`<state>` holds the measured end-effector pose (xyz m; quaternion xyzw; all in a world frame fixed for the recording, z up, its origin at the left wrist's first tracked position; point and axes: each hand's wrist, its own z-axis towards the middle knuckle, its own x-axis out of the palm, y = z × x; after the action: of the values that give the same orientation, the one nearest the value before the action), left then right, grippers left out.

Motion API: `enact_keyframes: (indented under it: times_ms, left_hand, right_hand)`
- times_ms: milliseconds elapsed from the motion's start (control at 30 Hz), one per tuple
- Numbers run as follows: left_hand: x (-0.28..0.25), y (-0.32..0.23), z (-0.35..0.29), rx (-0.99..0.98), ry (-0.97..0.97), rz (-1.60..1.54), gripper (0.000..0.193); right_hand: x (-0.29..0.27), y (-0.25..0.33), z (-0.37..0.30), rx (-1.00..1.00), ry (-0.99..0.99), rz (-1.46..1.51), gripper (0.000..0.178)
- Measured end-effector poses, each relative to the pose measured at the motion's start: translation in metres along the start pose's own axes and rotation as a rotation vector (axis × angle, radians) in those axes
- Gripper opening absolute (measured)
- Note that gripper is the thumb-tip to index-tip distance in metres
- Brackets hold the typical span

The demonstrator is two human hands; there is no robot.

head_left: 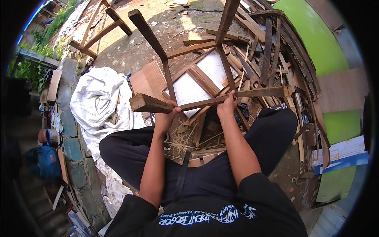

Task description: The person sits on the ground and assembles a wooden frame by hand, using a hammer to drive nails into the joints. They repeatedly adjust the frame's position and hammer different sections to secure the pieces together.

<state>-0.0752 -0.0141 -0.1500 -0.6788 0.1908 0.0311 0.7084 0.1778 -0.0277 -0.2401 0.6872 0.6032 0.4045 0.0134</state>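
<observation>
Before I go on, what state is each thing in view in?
Left hand: closed on the wooden frame
Right hand: closed on the wooden frame
Wooden frame: held, its middle open
White cloth: rumpled
White panel: partly hidden
Second frame: apart, not held
Wood pile: loose, jumbled
</observation>
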Motion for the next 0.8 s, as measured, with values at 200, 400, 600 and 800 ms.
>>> enact_keyframes:
  times_ms: [200, 400, 600, 800]
  left_hand:
    - [0.0, -0.001, -0.003, -0.132, 0.067, 0.023, 0.023]
    - [0.01, 0.013, -0.006, -0.086, -0.03, 0.005, 0.036]
    - [0.021, 0.031, -0.006, 0.058, -0.042, 0.302, 0.038]
    - [0.021, 0.041, 0.001, 0.285, -0.035, 0.493, 0.037]
  right_hand:
    - [-0.006, -0.006, 0.007, 0.015, 0.043, 0.026, 0.033]
    - [-0.008, -0.005, 0.006, 0.066, 0.074, 0.046, 0.035]
    - [-0.017, -0.004, 0.008, 0.115, 0.172, 0.092, 0.036]
    - [-0.026, 0.004, 0.019, 0.2, 0.223, 0.015, 0.038]
